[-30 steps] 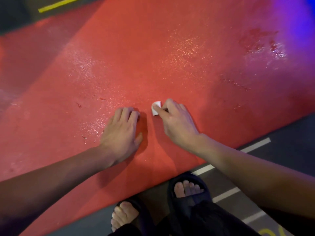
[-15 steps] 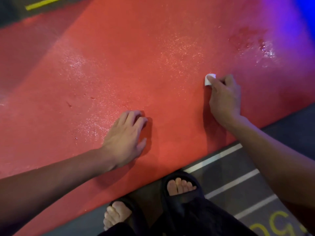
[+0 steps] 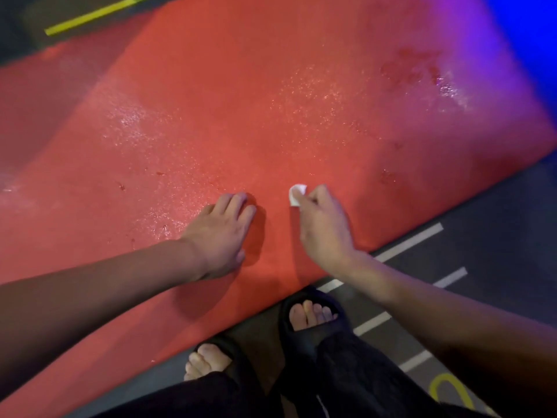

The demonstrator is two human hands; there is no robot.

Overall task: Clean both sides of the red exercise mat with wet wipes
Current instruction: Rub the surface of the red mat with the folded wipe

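Red mat (image 3: pixel 241 101) with glistening wet speckles; white wipe (image 3: pixel 297 194); black sandals (image 3: pixel 313 327); dark floor (image 3: pixel 497 221), white dashes (image 3: pixel 410 242).

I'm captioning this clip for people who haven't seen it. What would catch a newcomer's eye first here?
The big red mat fills most of the view, glistening with wet patches. Near its front edge, the right hand pinches a small white wipe against it, while the left hand rests flat alongside. Below, toes in black sandals stand on the dark floor.
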